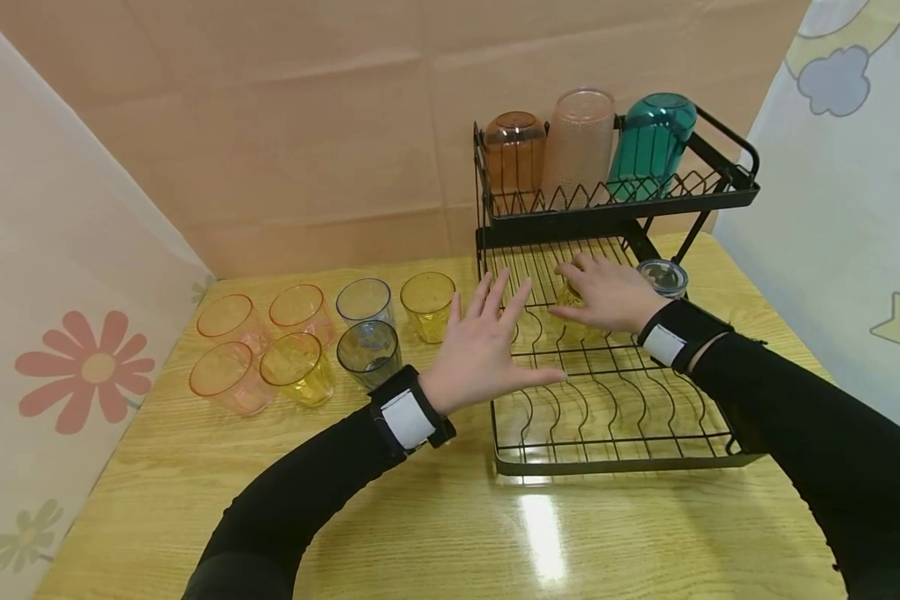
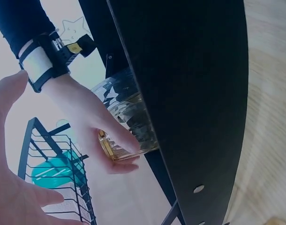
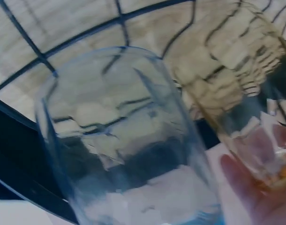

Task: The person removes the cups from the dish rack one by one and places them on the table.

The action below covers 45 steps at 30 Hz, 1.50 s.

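My right hand (image 1: 606, 293) grips a yellow glass (image 1: 567, 296) by its base, thumb on the near side and fingers on the far side. The glass stands mouth down on the lower tier of the black dish rack (image 1: 615, 462). Beside it, a bluish clear glass (image 3: 129, 140) is also upside down, under my right wrist in the head view. The yellow glass (image 3: 246, 93) leans slightly toward it in the right wrist view. My left hand (image 1: 476, 362), fingers spread and holding nothing, hovers over the rack's left edge.
On the table to the left stand several upright glasses: pink-rimmed ones (image 1: 228, 379), yellow ones (image 1: 300, 371), a blue-rimmed one (image 1: 365, 302) and a grey one (image 1: 370, 354). The upper tier bears an orange glass (image 1: 515, 154), a pink tumbler (image 1: 579, 142) and a teal one (image 1: 654, 146), all inverted.
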### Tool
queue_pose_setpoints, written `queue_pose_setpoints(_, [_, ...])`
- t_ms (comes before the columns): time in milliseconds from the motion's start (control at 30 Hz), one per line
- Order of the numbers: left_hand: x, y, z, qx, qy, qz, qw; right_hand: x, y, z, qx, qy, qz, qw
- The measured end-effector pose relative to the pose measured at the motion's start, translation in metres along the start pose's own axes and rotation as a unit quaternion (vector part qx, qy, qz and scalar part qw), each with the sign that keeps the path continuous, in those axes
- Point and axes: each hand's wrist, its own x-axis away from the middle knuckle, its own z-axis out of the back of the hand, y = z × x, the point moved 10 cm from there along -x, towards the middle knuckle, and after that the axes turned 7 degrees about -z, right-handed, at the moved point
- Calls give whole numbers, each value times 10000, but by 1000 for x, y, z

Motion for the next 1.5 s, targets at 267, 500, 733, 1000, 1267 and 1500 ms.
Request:
queue_pose_setpoints(267, [-8, 4, -4, 302, 7, 84, 9995, -2, -3, 8, 96, 421, 51, 9991])
queue_pose_setpoints(500, [-15, 5, -3, 455, 120, 215, 9987, 5, 3, 37, -200, 913, -213, 9954])
queue_pose_setpoints(733, [-23, 4, 1, 807, 229, 347, 9959, 19, 12, 70, -410, 1157, -652, 9903])
queue_pose_setpoints(1000, [-29, 4, -1, 2715, 427, 802, 9581, 38, 18, 90, -1013, 1305, -1084, 9803])
queue_pose_setpoints(1267, [-26, 3, -14, 5473, 893, 1503, 8184, 57, 31, 86, -3243, 1770, -1661, 9143])
queue_pose_setpoints(1500, [-23, 7, -21, 6560, 1359, 2091, 7124, 73, 29, 70, -4823, 2198, -2049, 8229])
